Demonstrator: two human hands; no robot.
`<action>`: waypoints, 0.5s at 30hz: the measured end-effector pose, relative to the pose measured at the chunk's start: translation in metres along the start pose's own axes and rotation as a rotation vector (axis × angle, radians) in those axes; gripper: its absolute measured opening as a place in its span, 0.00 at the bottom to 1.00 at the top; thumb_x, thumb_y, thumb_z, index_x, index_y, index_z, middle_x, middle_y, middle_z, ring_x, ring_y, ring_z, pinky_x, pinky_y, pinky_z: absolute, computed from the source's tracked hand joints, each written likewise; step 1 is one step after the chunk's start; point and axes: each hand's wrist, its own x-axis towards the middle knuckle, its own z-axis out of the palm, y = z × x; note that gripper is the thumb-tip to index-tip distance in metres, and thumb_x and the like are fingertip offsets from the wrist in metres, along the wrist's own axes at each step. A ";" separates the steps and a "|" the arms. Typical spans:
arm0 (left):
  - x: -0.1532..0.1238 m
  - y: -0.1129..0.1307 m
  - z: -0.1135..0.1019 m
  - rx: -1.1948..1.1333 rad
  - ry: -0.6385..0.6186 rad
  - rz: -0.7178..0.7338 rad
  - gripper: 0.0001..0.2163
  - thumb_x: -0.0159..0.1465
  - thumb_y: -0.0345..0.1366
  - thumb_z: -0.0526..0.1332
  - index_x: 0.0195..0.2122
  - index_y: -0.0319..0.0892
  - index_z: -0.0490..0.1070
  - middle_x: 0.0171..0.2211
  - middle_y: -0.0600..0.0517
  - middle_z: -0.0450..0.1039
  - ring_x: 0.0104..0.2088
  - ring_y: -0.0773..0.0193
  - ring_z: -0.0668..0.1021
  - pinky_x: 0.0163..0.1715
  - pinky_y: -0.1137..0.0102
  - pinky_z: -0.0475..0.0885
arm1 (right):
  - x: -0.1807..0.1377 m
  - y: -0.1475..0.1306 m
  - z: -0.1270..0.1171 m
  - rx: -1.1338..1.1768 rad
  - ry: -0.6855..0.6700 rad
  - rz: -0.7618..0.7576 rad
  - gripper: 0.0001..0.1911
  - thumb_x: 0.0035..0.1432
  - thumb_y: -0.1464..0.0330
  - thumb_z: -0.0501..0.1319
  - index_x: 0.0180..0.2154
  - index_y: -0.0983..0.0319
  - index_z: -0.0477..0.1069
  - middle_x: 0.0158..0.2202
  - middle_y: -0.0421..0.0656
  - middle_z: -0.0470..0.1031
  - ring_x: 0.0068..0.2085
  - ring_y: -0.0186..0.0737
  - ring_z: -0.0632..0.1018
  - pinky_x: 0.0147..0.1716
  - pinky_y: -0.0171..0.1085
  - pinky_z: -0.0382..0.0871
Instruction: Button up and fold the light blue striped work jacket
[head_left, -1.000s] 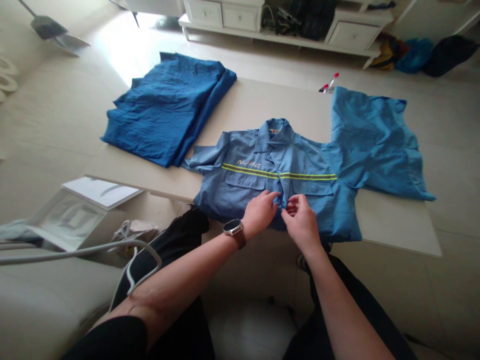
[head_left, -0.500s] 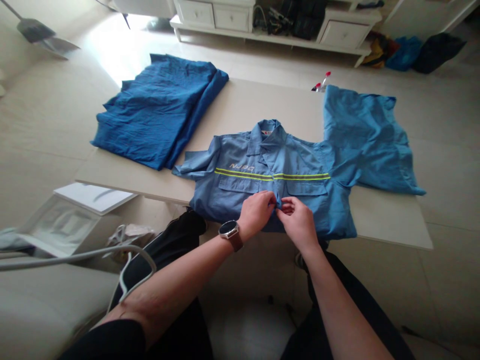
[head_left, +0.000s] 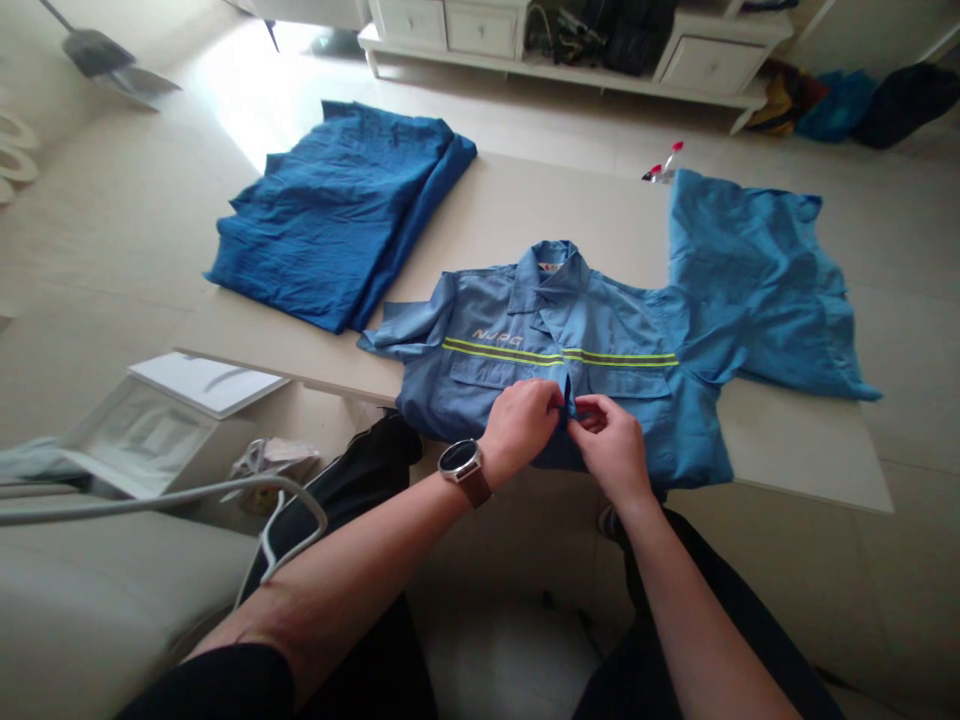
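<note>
A light blue work shirt (head_left: 645,330) with a yellow reflective stripe lies face up on a low beige table (head_left: 517,205), collar away from me. My left hand (head_left: 521,420), with a watch on its wrist, pinches the left edge of the shirt's front opening near the hem. My right hand (head_left: 611,445) pinches the opposite edge right beside it. Both hands are closed on the fabric, fingertips almost touching. The shirt's right sleeve spreads wide across the table's right side.
Darker blue folded trousers (head_left: 337,210) lie on the table's far left corner. A small red-capped bottle (head_left: 664,165) stands at the far edge. White papers and a plastic sleeve (head_left: 172,405) sit on the floor at left, beside a white hanger (head_left: 277,520). A white cabinet (head_left: 585,45) is behind.
My hands stay pinched on the shirt front at the same spot, drawing slightly closer together. The camera view has shifted a little.
</note>
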 end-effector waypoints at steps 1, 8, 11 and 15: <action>0.000 -0.001 0.000 0.003 0.001 0.006 0.10 0.63 0.28 0.61 0.41 0.46 0.80 0.41 0.49 0.82 0.43 0.57 0.81 0.47 0.66 0.74 | 0.000 0.000 0.000 -0.005 -0.003 0.000 0.16 0.48 0.65 0.64 0.40 0.62 0.78 0.31 0.45 0.82 0.28 0.40 0.78 0.30 0.38 0.71; 0.001 -0.005 0.006 0.045 0.003 0.069 0.11 0.65 0.29 0.59 0.43 0.45 0.80 0.40 0.48 0.81 0.41 0.58 0.81 0.47 0.66 0.74 | -0.003 0.001 0.002 0.023 -0.001 -0.024 0.16 0.49 0.64 0.66 0.41 0.62 0.78 0.29 0.43 0.80 0.26 0.38 0.76 0.28 0.37 0.70; 0.001 -0.003 0.006 0.070 0.003 0.089 0.12 0.66 0.30 0.58 0.43 0.44 0.80 0.40 0.47 0.81 0.40 0.57 0.80 0.45 0.66 0.74 | -0.003 0.000 0.000 0.055 0.005 -0.014 0.16 0.49 0.63 0.66 0.41 0.62 0.78 0.28 0.42 0.79 0.25 0.38 0.75 0.26 0.36 0.69; 0.000 0.000 0.005 0.055 -0.013 0.061 0.11 0.65 0.30 0.59 0.42 0.45 0.80 0.40 0.47 0.81 0.41 0.57 0.80 0.46 0.66 0.73 | -0.004 -0.001 -0.001 0.071 0.010 -0.028 0.15 0.50 0.63 0.67 0.41 0.61 0.78 0.28 0.42 0.79 0.26 0.38 0.76 0.27 0.36 0.71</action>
